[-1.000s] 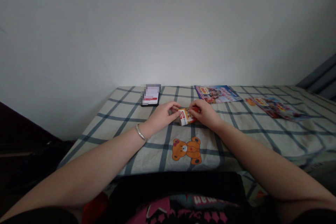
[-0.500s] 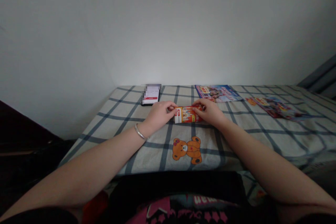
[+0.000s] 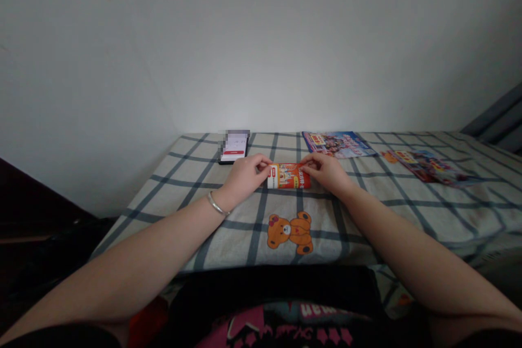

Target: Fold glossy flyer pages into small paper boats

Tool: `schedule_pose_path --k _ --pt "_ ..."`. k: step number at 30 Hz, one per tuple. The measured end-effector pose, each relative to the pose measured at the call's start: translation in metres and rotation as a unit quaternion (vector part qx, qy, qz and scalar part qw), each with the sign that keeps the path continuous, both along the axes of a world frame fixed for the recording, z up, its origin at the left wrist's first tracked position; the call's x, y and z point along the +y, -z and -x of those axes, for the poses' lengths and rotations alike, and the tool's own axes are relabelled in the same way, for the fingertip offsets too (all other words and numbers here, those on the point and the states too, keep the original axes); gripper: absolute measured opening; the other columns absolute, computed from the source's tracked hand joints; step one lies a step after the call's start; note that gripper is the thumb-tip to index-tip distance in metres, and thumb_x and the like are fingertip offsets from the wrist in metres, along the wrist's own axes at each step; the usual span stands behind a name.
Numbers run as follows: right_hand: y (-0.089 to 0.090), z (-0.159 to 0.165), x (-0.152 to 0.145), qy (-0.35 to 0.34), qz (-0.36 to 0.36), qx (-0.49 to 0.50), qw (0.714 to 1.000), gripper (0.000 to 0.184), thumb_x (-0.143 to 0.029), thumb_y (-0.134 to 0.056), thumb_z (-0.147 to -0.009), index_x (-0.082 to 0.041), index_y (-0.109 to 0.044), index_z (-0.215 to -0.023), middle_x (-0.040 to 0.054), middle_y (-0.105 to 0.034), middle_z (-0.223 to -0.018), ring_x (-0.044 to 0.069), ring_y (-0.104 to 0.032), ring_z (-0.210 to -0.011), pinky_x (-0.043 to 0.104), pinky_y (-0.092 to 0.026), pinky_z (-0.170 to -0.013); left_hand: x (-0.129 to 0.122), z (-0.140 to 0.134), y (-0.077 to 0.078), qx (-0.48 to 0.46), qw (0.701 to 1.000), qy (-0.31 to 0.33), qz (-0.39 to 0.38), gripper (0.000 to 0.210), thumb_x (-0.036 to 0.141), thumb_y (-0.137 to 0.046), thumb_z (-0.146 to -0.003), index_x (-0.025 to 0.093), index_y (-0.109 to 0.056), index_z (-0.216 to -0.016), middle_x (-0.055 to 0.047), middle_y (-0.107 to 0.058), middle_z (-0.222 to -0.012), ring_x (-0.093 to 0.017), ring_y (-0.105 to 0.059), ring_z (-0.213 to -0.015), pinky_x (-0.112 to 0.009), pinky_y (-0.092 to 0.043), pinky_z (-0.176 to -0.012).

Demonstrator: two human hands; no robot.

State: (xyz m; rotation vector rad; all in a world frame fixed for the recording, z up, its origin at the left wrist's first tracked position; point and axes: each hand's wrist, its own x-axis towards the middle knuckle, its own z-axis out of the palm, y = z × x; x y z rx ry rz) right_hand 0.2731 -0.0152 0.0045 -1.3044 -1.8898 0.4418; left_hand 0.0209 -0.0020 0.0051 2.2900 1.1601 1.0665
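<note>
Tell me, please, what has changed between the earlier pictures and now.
The left hand has moved slightly left, the right hand slightly right, and the red-and-white packet between them now shows more of its printed face. Both hands keep their grip on it. The phone, farther printed sheet and nearer printed sheet stayed put.

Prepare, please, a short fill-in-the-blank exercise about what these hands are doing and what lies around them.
The small printed paper is pinched by the left hand and the ____ hand.
The silver bracelet is on the ____ wrist.
The orange animal printed on the checked cloth is a ____.
The number of larger colourful leaflets on the cloth is ____.

Missing words: right; left; bear; two.
</note>
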Motion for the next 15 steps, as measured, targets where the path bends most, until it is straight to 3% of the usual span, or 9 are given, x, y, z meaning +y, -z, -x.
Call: schedule_pose_path --k 5,11,15 --pt "0.0004 -0.0001 0.0007 0.006 0.001 -0.002 1.0 0.011 -0.026 -0.065 -0.08 -0.02 -0.073 -0.084 0.0004 -0.068 -0.066 0.013 -0.057 -0.056 0.024 -0.044 -0.052 0.0034 -0.0001 0.0004 0.011 1.0 -0.012 -0.007 0.01 0.022 -0.062 -0.086 0.019 -0.069 -0.093 -0.002 -0.074 -0.087 -0.017 -0.068 -0.079 -0.03 -0.052 -0.073" --pt "-0.0014 0.0008 0.0012 0.031 0.027 -0.069 0.997 0.01 -0.023 -0.067 -0.079 -0.02 -0.075 -0.084 0.0002 -0.067 -0.065 0.013 -0.056 -0.056 0.024 -0.042 -0.053 0.0028 -0.002 -0.0041 0.141 0.984 -0.086 -0.064 0.009 0.027 -0.067 -0.084 0.024 -0.075 -0.086 -0.002 -0.074 -0.085 -0.023 -0.063 -0.085 -0.041 -0.045 -0.085" --pt "-0.0017 0.0015 0.0022 0.013 0.012 -0.124 0.992 0.009 -0.021 -0.068 -0.08 -0.022 -0.076 -0.084 0.0016 -0.07 -0.074 0.014 -0.059 -0.065 0.026 -0.043 -0.059 0.0046 -0.002 -0.0019 0.189 0.975 -0.084 -0.085 0.01 0.03 -0.067 -0.085 0.026 -0.076 -0.083 -0.003 -0.073 -0.082 -0.024 -0.058 -0.086 -0.041 -0.042 -0.082"
